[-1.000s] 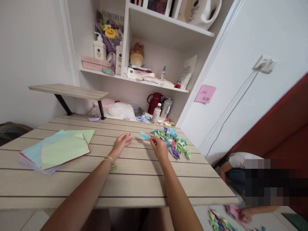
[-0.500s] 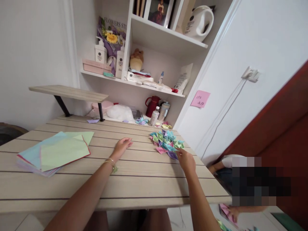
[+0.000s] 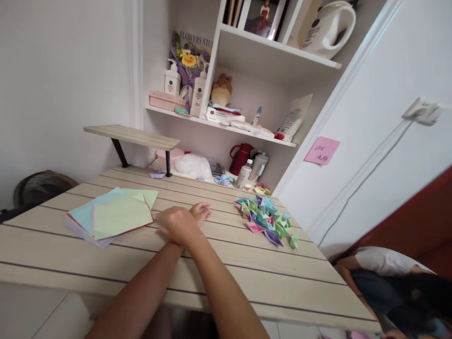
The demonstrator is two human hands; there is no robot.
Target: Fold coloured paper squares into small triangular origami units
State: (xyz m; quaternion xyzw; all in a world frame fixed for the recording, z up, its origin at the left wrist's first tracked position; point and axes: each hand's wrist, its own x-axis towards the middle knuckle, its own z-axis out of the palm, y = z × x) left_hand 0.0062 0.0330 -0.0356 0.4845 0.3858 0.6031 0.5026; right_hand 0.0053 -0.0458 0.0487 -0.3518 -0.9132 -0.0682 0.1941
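Two hands were over the table (image 3: 226, 263), beside one paper stack (image 3: 122, 216). The right hand (image 3: 176, 225), just right of the stack, lay across the left wrist; its grip could not be told. The left hand (image 3: 201, 212), farther right of the stack, was loosely open, nothing visible in it. One pile of folded papers (image 3: 263, 214), over ten overlapping, sat well right of the stack: pointed, creased, green, blue, pink and purple. The stack's sheets were flat, fanned, pale green topmost.

The table (image 3: 296, 278) (slatted) bears coloured sheets (image 3: 122, 216) and folded papers (image 3: 273, 237).
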